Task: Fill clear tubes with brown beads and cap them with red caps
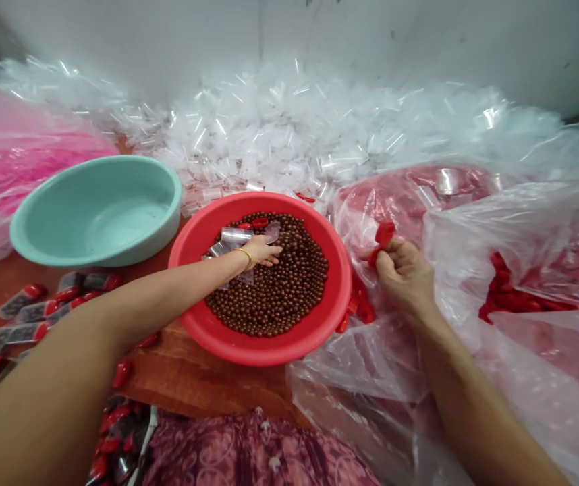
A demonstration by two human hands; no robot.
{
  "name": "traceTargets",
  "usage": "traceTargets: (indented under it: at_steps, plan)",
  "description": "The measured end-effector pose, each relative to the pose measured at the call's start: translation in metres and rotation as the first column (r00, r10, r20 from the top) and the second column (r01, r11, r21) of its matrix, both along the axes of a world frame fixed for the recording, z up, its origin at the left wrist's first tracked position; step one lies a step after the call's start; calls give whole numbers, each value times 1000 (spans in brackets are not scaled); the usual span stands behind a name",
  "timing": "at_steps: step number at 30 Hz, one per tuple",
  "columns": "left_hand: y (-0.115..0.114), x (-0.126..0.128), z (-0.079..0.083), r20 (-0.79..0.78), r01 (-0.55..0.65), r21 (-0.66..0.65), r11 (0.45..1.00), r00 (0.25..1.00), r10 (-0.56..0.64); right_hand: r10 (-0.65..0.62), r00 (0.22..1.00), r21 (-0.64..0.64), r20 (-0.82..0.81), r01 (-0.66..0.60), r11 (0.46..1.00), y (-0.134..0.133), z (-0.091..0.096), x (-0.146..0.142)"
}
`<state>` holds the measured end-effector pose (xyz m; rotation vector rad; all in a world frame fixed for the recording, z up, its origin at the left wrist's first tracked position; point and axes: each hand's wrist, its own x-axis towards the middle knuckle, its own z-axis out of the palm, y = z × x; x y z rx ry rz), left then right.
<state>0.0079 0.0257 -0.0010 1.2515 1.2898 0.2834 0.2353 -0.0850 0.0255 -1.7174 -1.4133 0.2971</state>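
Observation:
My left hand (259, 251), with a gold bangle at the wrist, reaches into the red basin (264, 351). Its fingers are stretched out over the small brown balls (274, 297), and I see nothing gripped in them. Clear plastic tubes (236, 235) lie beside that hand on the balls, and a red cap (260, 222) rests just beyond. To the right of the basin, my right hand (405, 270) pinches a red plastic cap (384, 233) between thumb and fingers. More red caps (363, 304) lie below it, against the basin's side.
A pale green basin (36, 236) stands at the left. Filled tubes with red caps (36, 310) lie in front of it. Clear tubes (289, 128) are heaped along the wall. Plastic bags with red caps (512, 290) cover the right side; a bag of pink pieces (31, 165) sits far left.

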Motion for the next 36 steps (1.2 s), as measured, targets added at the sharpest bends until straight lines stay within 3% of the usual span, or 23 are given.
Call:
traceTargets:
  at_steps: [3,7,10,13,17,21,24,26,28,32,34,36]
  plan:
    - [-11,-12,9,183,18,-45,999,983,-10,-32,926,28,-377,46,999,2,6,-2]
    - [-24,-26,19,390,54,-95,994,921,-13,30,798,71,-602,16,997,0,11,-4]
    - [-31,-35,24,533,81,-43,996,845,-46,60,739,53,-671,-33,998,-3,15,-10]
    - [-37,-43,28,609,82,-8,997,791,-60,88,732,66,-676,-58,996,-6,23,-20]
    - [-44,-50,31,607,65,-8,998,793,-47,136,687,21,-713,-174,985,-7,41,-37]
    - [-50,-50,33,606,85,-22,996,794,-54,103,596,-133,-796,-339,931,-3,58,-54]
    - [-55,-48,35,641,108,21,994,762,-97,173,677,-163,-715,-402,901,2,59,-72]
    - [-57,-47,37,644,115,85,990,752,-143,273,770,-103,-576,-400,911,7,56,-83]
    - [-59,-49,38,627,126,135,983,758,-183,393,816,-40,-424,-451,892,12,52,-93]
    - [-56,-53,37,649,210,95,973,728,-221,634,748,-75,-194,-656,751,21,50,-100]
    - [-54,-53,36,690,244,61,968,691,-217,666,731,-105,-150,-682,724,25,50,-99]
    - [-53,-52,35,714,260,46,965,667,-214,655,735,-108,-174,-675,730,27,49,-97]
